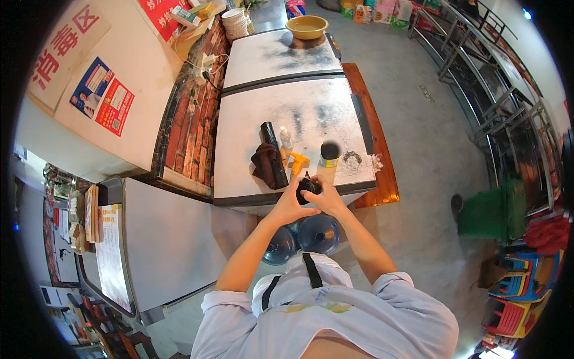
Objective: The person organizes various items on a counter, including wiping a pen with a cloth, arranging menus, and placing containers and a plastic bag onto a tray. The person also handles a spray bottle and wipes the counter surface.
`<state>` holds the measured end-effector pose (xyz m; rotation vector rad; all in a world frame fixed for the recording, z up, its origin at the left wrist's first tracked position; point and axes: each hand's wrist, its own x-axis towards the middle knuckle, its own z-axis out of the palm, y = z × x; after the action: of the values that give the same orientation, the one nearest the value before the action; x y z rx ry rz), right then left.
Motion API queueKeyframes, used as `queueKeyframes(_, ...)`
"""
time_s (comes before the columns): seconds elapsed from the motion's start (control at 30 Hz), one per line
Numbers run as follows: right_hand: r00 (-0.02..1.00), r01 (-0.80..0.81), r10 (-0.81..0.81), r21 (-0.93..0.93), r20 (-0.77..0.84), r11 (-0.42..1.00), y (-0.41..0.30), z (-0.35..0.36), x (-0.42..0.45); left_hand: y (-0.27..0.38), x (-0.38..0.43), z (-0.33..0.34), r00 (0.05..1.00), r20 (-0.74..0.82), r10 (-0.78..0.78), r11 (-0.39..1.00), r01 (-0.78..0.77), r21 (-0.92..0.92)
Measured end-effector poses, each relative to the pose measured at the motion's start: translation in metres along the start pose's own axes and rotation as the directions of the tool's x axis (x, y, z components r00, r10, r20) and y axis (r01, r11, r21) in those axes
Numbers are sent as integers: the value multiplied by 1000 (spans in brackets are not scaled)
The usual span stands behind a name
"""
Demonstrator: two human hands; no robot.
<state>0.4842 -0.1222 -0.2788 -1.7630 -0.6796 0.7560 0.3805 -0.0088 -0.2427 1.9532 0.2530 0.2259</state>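
Observation:
Between my left hand (291, 204) and my right hand (328, 196) is a small black object (306, 189) with a pointed tip, held at the near edge of a white chest freezer (287, 103). Its exact kind cannot be told. The fingers of both hands curl round it. Just beyond my hands stands an orange plastic tool or nozzle (297, 163). To its left lie a black roll (270, 139) and a crumpled dark brown cloth (264, 164). A clear plastic bottle (285, 138) is beside the roll. A can with a yellow-green label (329, 155) stands at the right.
A yellow basin (307, 28) and stacked bowls (235, 23) are at the far end. Blue water jugs (318, 234) stand below my hands. A wooden bench (379, 148) runs along the freezer's right side. A green wheeled bin (491, 213) stands at right, a grey-white panel (170, 238) at left.

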Motion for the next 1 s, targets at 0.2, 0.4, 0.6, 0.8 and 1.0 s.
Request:
queueKeyframes(0.2, 999, 38, -36, 92, -24, 995, 20, -11, 19, 0, -21, 1, 969, -228, -98, 992, 112, 50)
queueKeyframes(0.4, 945, 48, -230, -598, -232, 800, 22, -52, 78, 22, -46, -34, 915, -404, -17, 992, 65, 107)
queueKeyframes(0.6, 994, -38, -52, -750, -96, 661, 52, -44, 117, 36, -92, -80, 835, -545, -69, 993, 109, 42)
queueKeyframes(0.8, 951, -128, -105, -677, -292, 725, 64, -38, 112, 43, -149, -101, 819, -573, -24, 993, 88, 84)
queueKeyframes(1.0, 878, -148, -231, -697, -419, 701, -5, -24, 71, 88, -227, -126, 765, -644, -19, 994, 86, 73)
